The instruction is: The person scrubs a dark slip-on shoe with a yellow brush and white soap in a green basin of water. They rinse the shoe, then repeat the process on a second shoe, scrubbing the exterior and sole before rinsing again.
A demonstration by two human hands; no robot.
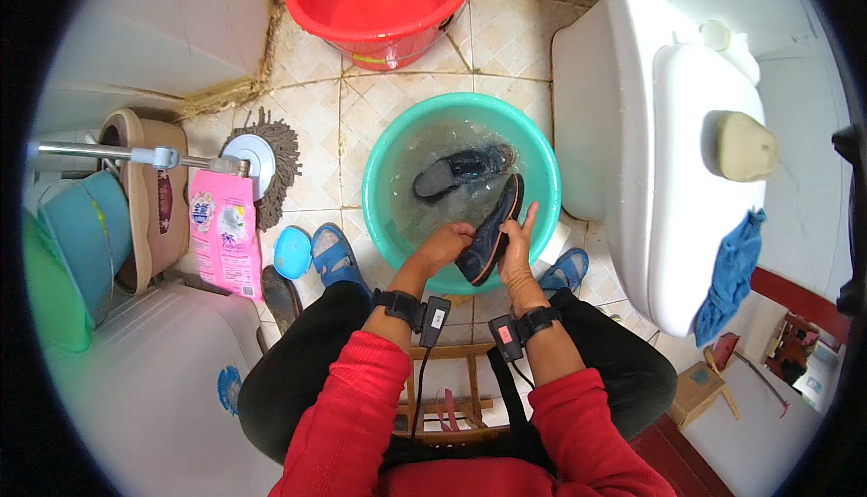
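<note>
Between my two hands, over the near right part of a green plastic basin [377, 158], a dark blue shoe [489, 236] is held tilted on its side. My left hand [441, 247] pinches the shoe's upper near one end. On the other side my right hand [517, 246] grips it along the sole edge, thumb on it and some fingers stretched out. A second dark shoe [460, 170] lies in the cloudy water [423, 216] of the basin, its grey insole facing up. Part of that shoe is under water.
A red bucket [383, 46] stands beyond the basin. On the left are a mop head [281, 172], a pink detergent bag [227, 233], a blue plastic dish [292, 253] and a beige bucket [166, 212]. A white toilet [698, 239] with a blue cloth [731, 277] is on the right.
</note>
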